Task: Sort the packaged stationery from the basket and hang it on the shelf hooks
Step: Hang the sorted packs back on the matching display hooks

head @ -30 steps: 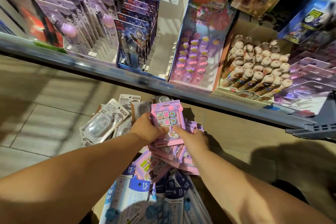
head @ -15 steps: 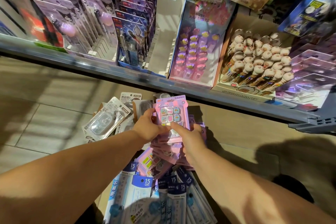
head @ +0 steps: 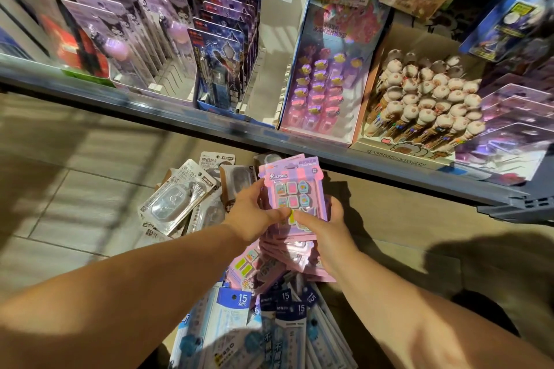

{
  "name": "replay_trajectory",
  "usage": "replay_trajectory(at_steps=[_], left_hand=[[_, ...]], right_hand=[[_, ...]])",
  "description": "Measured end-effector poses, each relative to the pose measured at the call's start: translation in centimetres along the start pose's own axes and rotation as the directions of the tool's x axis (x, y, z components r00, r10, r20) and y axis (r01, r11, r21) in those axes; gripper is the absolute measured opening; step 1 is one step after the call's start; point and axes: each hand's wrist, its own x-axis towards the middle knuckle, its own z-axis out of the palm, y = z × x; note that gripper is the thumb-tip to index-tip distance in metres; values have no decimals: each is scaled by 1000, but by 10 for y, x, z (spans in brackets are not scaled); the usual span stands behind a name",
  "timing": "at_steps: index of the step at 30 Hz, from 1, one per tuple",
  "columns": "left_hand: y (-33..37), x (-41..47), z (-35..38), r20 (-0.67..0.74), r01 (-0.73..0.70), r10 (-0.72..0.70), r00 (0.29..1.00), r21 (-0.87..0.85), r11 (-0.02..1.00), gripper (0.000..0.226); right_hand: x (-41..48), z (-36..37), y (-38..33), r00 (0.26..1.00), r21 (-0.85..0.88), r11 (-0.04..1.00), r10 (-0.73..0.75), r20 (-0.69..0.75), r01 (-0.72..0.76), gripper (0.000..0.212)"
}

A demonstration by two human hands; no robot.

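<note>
Though partly hidden, perhaps several pink packs (head: pixel 295 190).

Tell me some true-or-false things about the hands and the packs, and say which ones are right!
1. The left hand and the right hand both hold the pink pack. True.
2. The blue ruler packs say 30 cm. False: they say 15 cm.
3. Clear packs lie left of the pink pack. True.
4. The pink pack hangs on a hook. False: both hands hold it.
</note>
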Motion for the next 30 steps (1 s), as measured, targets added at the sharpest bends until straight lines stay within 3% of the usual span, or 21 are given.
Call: replay_trajectory(at_steps=[4,8,12,13,16,18,23,27,30], left_hand=[[1,-2,9,-97,35,-46,994,-108,994,49],[1,-2,13,-126,93,-113,986,-154,984,82],[8,-7,18,-40,145,-159,986,-251,957,138],[12,-10,19,8,140,-144,990,-282,949,130],[34,-23,22,168,151,-104,980,-299,942,64],[48,-29,23,188,118,-68,980,-266,957,46],[81,-49,20,79,-38,66,995,-315,948,55],[109,-65,28,-14,-173,180,984,-357,918,41],[131,-79,30,-44,-240,241,969,-371,897,61]], right_hand=[[-3,-14,-1,997,21,1000,-11,77,9,75],[-4,-25,-5,989,55,999,-10,148,2,78],[-11,-30,-20,971,91,996,-45,234,24,78],[-13,-30,-24,964,92,995,-56,258,33,80],[-19,-28,-41,944,109,991,-111,310,81,75],[-23,-28,-55,935,114,987,-149,323,118,72],[-43,-22,-96,904,37,972,-230,361,233,67],[-66,-21,-138,882,-166,924,-258,394,344,82],[-90,-25,-171,856,-269,874,-257,449,404,70]])
